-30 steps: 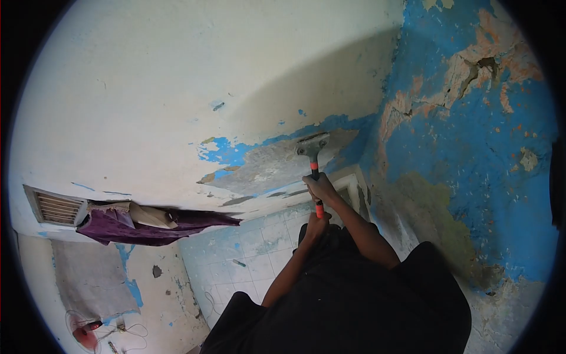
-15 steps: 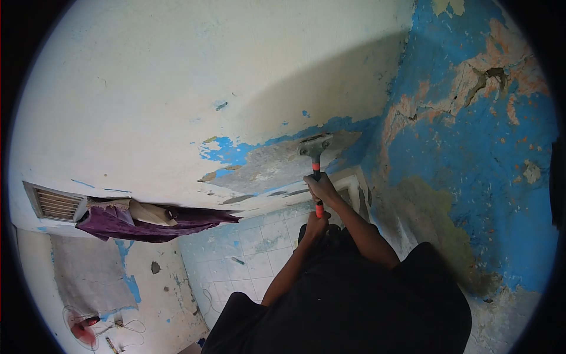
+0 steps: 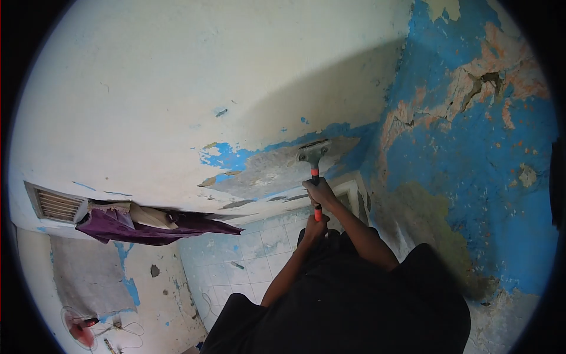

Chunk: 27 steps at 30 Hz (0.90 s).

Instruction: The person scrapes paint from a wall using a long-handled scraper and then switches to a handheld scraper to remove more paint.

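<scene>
A long-handled scraper (image 3: 313,154) with a wide grey head and a red and black handle lies against the wall. Its blade edge is at a bare grey patch (image 3: 265,168) bordered by flaking blue paint. My right hand (image 3: 320,192) is wrapped round the middle of the handle, just below the head. Lower down, near the handle's end, my left hand (image 3: 316,226) is also closed on it. Parts of the handle are hidden by my fingers.
At right, a blue wall (image 3: 471,177) has peeling paint and a deep crack. A purple cloth (image 3: 159,227) hangs beside a vent (image 3: 56,202) on the left. Below are a tiled surface (image 3: 253,253) and a fan (image 3: 79,327) with a cable.
The scraper head has shifted slightly down the wall, towards me, with both hands still on the handle. The view has moved only a little.
</scene>
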### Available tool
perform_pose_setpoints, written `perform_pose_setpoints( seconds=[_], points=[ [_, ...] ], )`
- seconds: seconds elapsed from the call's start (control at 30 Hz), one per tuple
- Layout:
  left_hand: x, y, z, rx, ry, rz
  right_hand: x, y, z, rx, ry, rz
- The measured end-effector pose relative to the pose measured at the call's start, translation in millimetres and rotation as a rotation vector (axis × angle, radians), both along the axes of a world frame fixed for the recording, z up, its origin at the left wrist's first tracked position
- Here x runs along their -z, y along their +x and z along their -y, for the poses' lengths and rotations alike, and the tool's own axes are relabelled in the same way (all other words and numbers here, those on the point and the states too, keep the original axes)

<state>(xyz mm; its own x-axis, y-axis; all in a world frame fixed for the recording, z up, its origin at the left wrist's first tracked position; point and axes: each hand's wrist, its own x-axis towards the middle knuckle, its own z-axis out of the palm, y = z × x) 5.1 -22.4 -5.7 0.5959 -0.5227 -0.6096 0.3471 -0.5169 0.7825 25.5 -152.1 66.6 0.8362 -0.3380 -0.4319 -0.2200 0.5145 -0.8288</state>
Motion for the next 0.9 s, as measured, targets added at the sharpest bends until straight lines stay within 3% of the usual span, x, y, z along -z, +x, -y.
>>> perform_pose_setpoints(
  seconds=[0.9],
  points=[
    [10.6, -7.6, -8.0, 0.013, -0.034, 0.007, 5.3, -1.3, -7.0, -0.009, -0.009, -0.034]
  ],
)
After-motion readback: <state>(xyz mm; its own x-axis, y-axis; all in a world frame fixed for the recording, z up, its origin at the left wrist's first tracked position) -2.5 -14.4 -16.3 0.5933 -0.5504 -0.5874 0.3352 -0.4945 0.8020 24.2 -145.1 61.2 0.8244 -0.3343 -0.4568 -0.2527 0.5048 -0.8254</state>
